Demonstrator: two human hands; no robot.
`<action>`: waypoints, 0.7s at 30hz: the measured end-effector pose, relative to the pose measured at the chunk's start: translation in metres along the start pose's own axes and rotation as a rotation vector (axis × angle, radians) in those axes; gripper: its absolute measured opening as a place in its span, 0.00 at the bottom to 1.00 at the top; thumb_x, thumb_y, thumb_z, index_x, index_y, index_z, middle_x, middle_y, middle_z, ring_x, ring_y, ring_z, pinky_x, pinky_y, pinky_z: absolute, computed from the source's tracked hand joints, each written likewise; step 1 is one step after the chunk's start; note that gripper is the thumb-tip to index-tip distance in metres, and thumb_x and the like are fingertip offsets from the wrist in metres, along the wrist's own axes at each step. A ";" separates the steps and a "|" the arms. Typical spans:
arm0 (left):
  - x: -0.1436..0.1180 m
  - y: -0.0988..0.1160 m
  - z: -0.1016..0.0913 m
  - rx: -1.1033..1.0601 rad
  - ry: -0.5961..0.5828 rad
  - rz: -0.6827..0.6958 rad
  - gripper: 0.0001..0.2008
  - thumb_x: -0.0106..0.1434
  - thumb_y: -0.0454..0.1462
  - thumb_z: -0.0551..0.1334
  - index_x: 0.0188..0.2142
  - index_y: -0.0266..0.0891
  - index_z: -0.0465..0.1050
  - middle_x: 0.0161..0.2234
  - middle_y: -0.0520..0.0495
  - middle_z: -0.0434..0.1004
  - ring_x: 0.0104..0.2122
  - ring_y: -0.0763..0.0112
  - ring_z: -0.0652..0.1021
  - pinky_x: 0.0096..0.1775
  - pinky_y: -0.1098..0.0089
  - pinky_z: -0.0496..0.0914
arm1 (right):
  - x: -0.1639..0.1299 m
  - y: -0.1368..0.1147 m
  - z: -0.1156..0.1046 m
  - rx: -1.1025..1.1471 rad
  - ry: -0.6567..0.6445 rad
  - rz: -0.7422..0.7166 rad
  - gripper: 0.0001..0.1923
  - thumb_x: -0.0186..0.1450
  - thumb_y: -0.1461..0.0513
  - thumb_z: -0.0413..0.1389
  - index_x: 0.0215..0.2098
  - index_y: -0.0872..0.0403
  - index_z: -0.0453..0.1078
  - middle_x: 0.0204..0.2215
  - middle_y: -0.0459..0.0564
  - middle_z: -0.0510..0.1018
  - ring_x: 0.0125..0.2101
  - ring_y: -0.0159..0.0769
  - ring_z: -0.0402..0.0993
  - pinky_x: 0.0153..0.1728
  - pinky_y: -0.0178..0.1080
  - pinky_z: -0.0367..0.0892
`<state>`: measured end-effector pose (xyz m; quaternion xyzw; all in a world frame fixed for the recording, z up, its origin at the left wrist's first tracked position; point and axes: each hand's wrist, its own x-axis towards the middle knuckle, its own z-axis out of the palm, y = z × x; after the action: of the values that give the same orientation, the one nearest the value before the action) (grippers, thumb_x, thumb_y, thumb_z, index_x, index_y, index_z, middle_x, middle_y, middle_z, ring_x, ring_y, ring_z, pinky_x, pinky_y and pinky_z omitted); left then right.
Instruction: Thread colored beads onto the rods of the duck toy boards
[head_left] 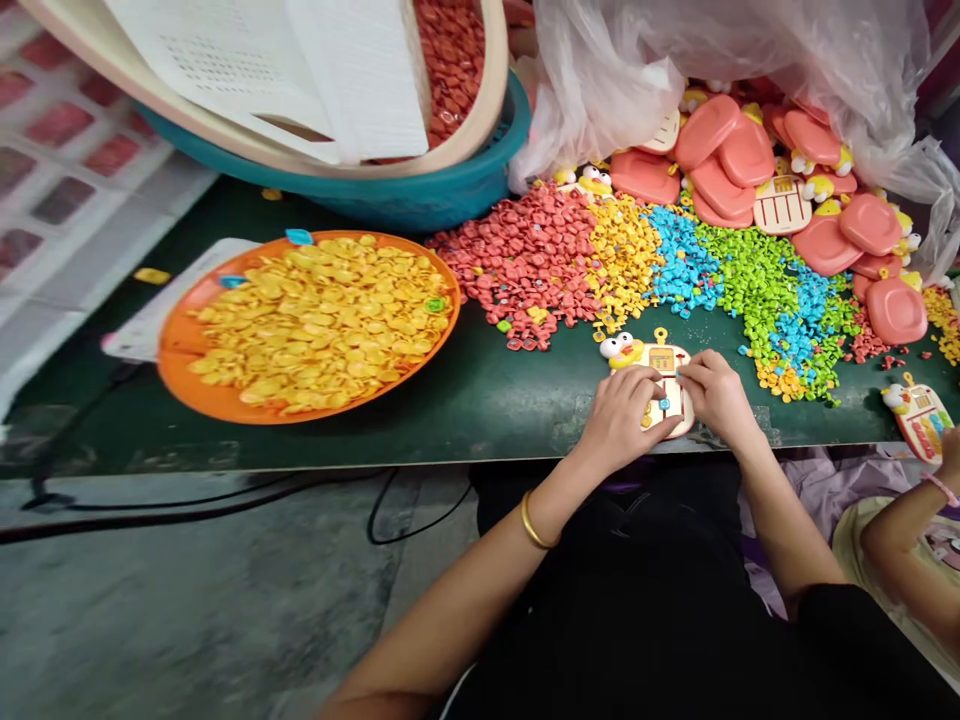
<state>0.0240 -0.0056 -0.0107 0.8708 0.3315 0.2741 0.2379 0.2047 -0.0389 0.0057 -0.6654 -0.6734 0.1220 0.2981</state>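
Note:
A cream plastic toy panel [681, 412] with a duck's head and slots lies on the green table near its front edge. My left hand [619, 415] rests over its left side, thumb and fingers closed on it. Between the hands, a small blue piece [664, 404] sits on the panel, and yellow pieces show beside my left fingers. My right hand [716, 395] is at the panel's right side, with thumb and fingertips pinched together. A bit of blue shows at those fingertips; the rest of it is hidden.
Heaps of small red pieces [525, 260], yellow, blue and green pieces [757, 270] lie behind. Orange-rimmed tray [180, 360] holds yellow pieces. Teal basin [420, 195] stands behind it. Coral-backed toys [739, 150] pile under plastic sheeting. Another person's hand [951, 460] holds a similar toy [921, 418].

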 end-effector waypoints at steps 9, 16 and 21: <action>0.004 -0.001 -0.003 0.053 -0.040 0.004 0.26 0.64 0.49 0.63 0.57 0.42 0.68 0.57 0.39 0.71 0.56 0.52 0.70 0.51 0.55 0.64 | 0.002 0.039 -0.027 -0.069 0.264 0.107 0.13 0.68 0.61 0.53 0.43 0.51 0.79 0.40 0.56 0.77 0.44 0.46 0.71 0.48 0.50 0.68; 0.005 0.000 -0.003 0.058 -0.068 0.039 0.26 0.66 0.48 0.61 0.61 0.44 0.68 0.60 0.44 0.72 0.59 0.52 0.69 0.57 0.54 0.60 | 0.013 0.048 -0.022 0.265 0.151 0.228 0.08 0.63 0.61 0.55 0.33 0.52 0.78 0.35 0.52 0.77 0.37 0.40 0.73 0.41 0.44 0.70; 0.006 0.002 -0.004 0.131 -0.137 0.016 0.27 0.65 0.46 0.61 0.63 0.45 0.65 0.60 0.42 0.71 0.58 0.50 0.68 0.52 0.53 0.63 | 0.029 0.025 0.004 0.523 -0.031 0.284 0.08 0.60 0.59 0.59 0.35 0.53 0.78 0.31 0.47 0.77 0.28 0.33 0.69 0.33 0.37 0.69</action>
<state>0.0265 -0.0021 -0.0047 0.9039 0.3249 0.1933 0.2003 0.2246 -0.0075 -0.0043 -0.6518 -0.5236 0.3419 0.4291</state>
